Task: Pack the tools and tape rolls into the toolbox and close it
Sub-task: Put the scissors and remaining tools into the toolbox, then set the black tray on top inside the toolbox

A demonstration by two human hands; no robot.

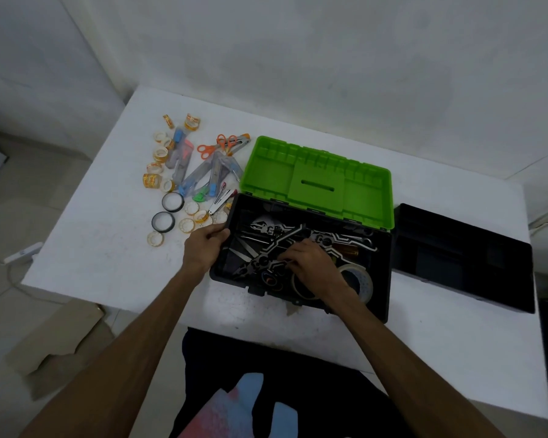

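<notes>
a black toolbox (301, 298) sits open near the front edge of a white table (108, 248), its green lid (317, 178) folded back flat toward the far edge. inside the box lie metal tools (266, 245) in a tangle, pliers and wrenches among them, with a large roll of tape (363, 281) in the right front corner and an amber-handled tool (348, 250) just behind it.

the left hand (204, 246) grips the left wall of the toolbox, fingers curled over the rim. the right hand (310, 263) is down inside the box, fingers bent onto the metal tools; whether it actually pinches one cannot be told.

left of the box, toward the far left corner of the table, a loose pile waits: small tape rolls (159, 153) with yellow and orange print, two black rolls (163, 221), orange-handled scissors (223, 143), and clear plastic packs (203, 177) with blue and green parts. a silver clip-like tool (219, 202) lies just beside the box's far left corner.

a black tray (462, 257) rests on the table right of the toolbox, near the right edge.
</notes>
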